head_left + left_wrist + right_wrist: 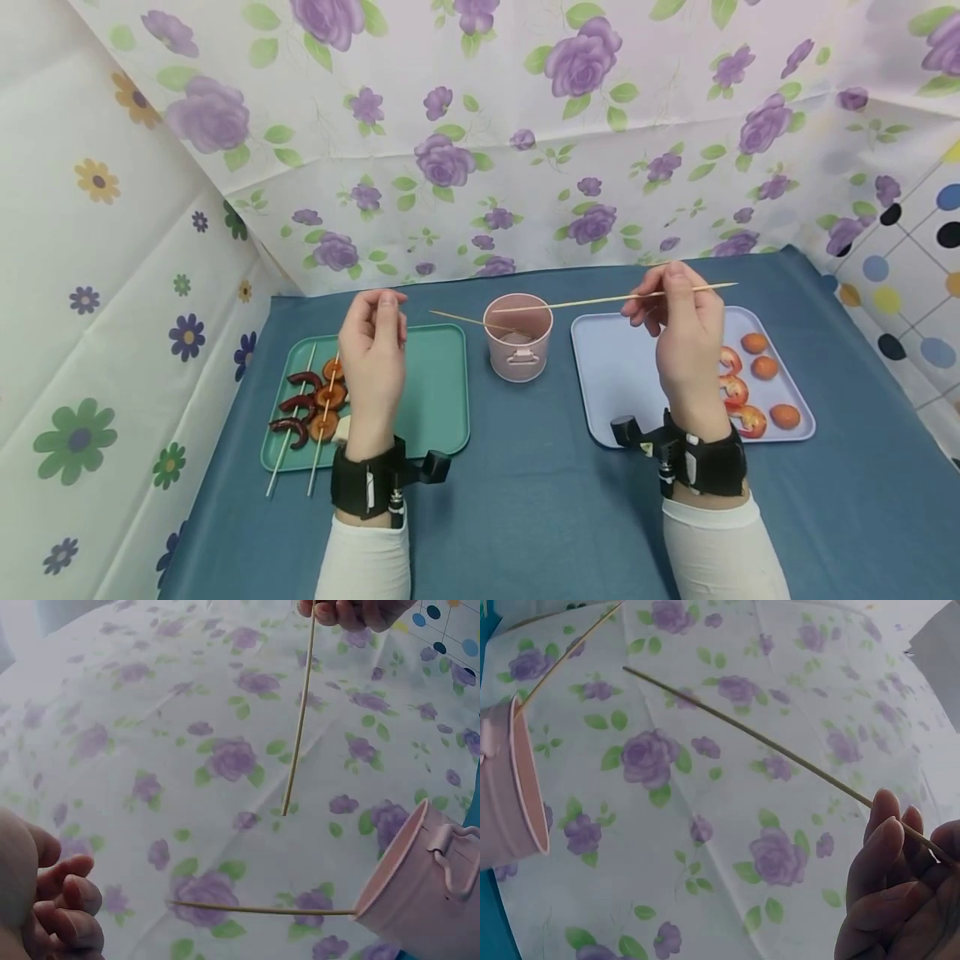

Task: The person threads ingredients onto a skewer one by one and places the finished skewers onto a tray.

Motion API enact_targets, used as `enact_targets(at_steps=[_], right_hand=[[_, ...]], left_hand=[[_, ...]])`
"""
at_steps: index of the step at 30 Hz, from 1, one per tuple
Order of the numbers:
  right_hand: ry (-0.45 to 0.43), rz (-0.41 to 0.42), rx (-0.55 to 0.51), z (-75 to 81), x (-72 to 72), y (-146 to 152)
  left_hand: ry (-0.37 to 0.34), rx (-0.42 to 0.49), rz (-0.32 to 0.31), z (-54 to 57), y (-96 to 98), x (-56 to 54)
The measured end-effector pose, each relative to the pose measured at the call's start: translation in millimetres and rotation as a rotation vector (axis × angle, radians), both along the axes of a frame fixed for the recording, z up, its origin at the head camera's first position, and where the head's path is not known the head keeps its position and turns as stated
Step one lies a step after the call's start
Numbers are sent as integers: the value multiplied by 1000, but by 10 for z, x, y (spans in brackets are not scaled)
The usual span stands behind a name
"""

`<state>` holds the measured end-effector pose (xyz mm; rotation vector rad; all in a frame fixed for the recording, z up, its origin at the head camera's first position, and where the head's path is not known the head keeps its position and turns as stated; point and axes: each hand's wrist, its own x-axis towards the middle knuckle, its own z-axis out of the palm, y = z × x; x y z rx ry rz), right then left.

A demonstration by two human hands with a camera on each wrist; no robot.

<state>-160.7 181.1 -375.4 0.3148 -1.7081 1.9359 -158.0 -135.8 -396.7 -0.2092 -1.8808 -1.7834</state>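
My right hand (pixel 684 333) pinches a thin wooden skewer (pixel 600 300) near one end. The skewer lies almost level, its far tip reaching over the pink bucket (pixel 519 367) in the head view. A second skewer (pixel 262 908) leans in that bucket, sticking out over the rim towards my left hand. Raised above the green tray (pixel 431 400), my left hand (pixel 375 358) holds nothing, its fingers loosely bent. The right wrist view shows the thumb and fingertips (pixel 886 806) around the held skewer.
Two loaded skewers with dark red curved pieces (pixel 291 427) and round orange-brown slices (pixel 324 425) lie on the green tray, their ends past its front edge. On the pale lilac tray (pixel 607 367) are red pepper-like rings (pixel 750 421) and several orange balls (pixel 785 416). A floral cloth (pixel 450 200) hangs behind.
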Motion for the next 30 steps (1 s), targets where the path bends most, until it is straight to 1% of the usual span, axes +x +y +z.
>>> enact_targets(at_steps=[3,5,8,10,11,13,15,17,18,20,22,26,30], right_hand=[[-25,54,-10,29,33,-8],[-38,93,-18,36,50,-24],[-52,143,-23,43,61,-55],[-58,167,-22,44,66,-74],[-61,178,-22,43,66,-81],[-68,196,-20,38,66,-95],[-71,213,-17,29,66,-106],[-74,232,-9,21,62,-116],[-74,242,-5,18,61,-120],[-72,259,10,12,57,-125],[-72,276,23,7,53,-127],[-79,285,45,-8,43,-133],[-113,286,70,-34,23,-142]], left_hand=[[85,-137,64,55,28,69],[143,-228,80,78,61,99],[237,-373,46,114,138,131],[284,-474,-4,126,195,141],[295,-520,-40,130,223,146],[286,-596,-118,126,272,157],[252,-656,-192,111,309,167],[208,-707,-241,96,334,182],[192,-731,-255,87,341,187],[175,-773,-263,74,357,192],[173,-801,-258,69,365,197],[192,-832,-238,58,364,191],[193,-857,-238,51,359,184]])
